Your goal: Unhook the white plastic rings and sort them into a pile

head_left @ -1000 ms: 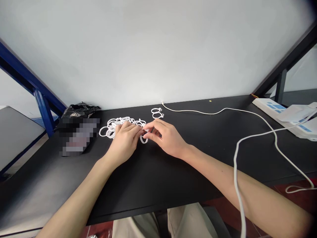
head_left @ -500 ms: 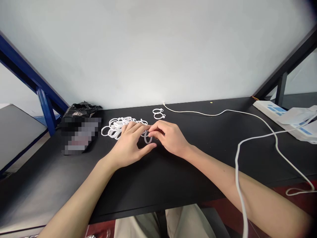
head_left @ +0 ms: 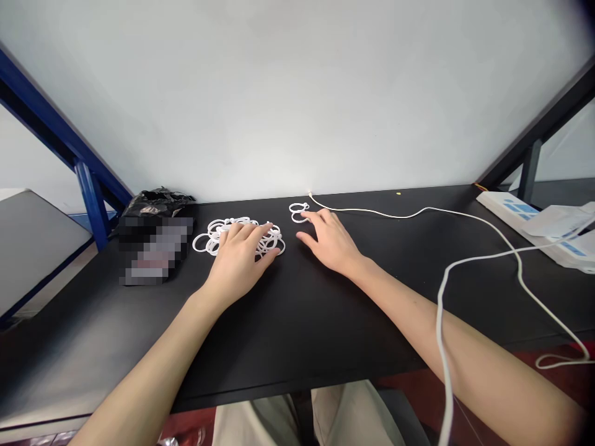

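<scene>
A heap of white rings [head_left: 201, 243], each with a small nub, lies on the black table [head_left: 297, 334]. Over its near side rests my left hand [head_left: 239, 257], fingers spread and partly covering the rings; whether it presses on any of them I cannot tell. Two more white rings [head_left: 297, 208] lie apart from the heap, closer to the wall. My right hand [head_left: 331, 240] is beside these two, its thumb and fingers apart and its index fingertip at the edge of the nearer ring. Nothing shows between the right hand's fingers.
A crumpled black plastic bag [head_left: 155, 203], its front blurred, lies at the left. The white cable [head_left: 395, 216] runs from the wall across the right side and over my right forearm. A white and blue package [head_left: 520, 214] sits far right. Blue frame bars [head_left: 88, 192] stand at the left.
My right hand has moved away from the left hand to the separate rings, and its pinch has opened. The ring between the hands is now down at the heap. My left hand has shifted slightly left.
</scene>
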Motion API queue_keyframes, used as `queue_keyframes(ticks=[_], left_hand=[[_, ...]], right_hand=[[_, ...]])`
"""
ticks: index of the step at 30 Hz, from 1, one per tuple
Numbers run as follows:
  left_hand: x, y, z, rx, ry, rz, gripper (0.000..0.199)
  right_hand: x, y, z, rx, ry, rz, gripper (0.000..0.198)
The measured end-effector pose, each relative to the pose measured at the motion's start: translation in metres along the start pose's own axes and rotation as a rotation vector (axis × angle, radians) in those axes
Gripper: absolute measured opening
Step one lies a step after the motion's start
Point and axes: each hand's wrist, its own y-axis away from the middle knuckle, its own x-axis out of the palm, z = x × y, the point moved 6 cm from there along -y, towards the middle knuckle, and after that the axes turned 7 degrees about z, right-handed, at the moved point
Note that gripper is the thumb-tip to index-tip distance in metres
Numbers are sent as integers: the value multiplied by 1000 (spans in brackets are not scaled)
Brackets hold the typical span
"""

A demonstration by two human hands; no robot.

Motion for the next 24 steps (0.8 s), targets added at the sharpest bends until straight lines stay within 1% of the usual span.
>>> queue_keyframes(ticks=[1,3,6,8,9,12,14,16,19,21,24], left_hand=[[1,0,3,-21,-25,-2,41],[2,1,6,-56,-66,7,44],[4,1,7,-85,-87,31,47],[4,1,6,-88,-79,39,47],[4,1,6,-85,-73,39,46],[5,1,4,-71,-58,42,42],[5,1,3,-61,-51,44,39],[5,1,3,-49,-46,38,36],[4,1,3,-42,-34,35,33],[4,1,3,-43,-26,39,31],[4,1,2,-30,-18,45,32]], right_hand=[[2,-2,-6,46,69,16,43],[5,-5,-14,93,132,43,40],[6,-6,-17,109,125,54,26],[6,-6,-18,127,114,47,24],[6,-6,-18,129,113,43,26],[8,-7,-17,108,129,51,42],[10,-8,-18,96,139,62,44],[11,-9,-18,101,135,60,37],[10,-11,-18,94,127,51,22],[10,-11,-16,58,130,56,16],[9,-9,-7,-31,82,62,14]])
